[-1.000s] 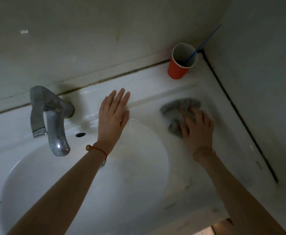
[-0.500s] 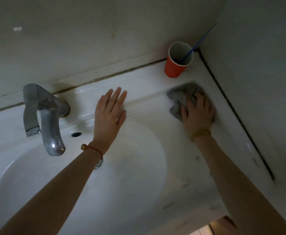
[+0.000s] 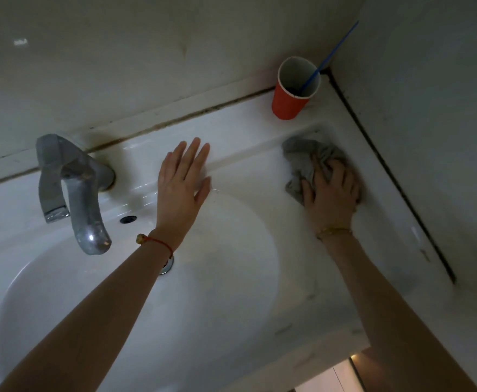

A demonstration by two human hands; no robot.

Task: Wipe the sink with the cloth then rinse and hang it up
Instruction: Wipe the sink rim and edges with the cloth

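Head view: right hand (image 3: 330,193) curls over the bunched cloth (image 3: 302,157), gripping it on the sink (image 3: 245,278). Left hand (image 3: 182,188) rests flat, holding nothing. Cloth looks soft and light, so grab a bunched fold.

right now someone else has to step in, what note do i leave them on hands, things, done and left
Left hand: open, fingers straight, flat on the sink ledge behind the basin, holding nothing.
Right hand: grips and presses the grey cloth on the sink's right shelf, close to the corner.
Red cup with a blue stick stands on the back ledge just behind the cloth; tap at left, no water seen running.
Done: wiping under way at the right corner.
Left: finish wiping the sink, rinse the cloth, hang it up.
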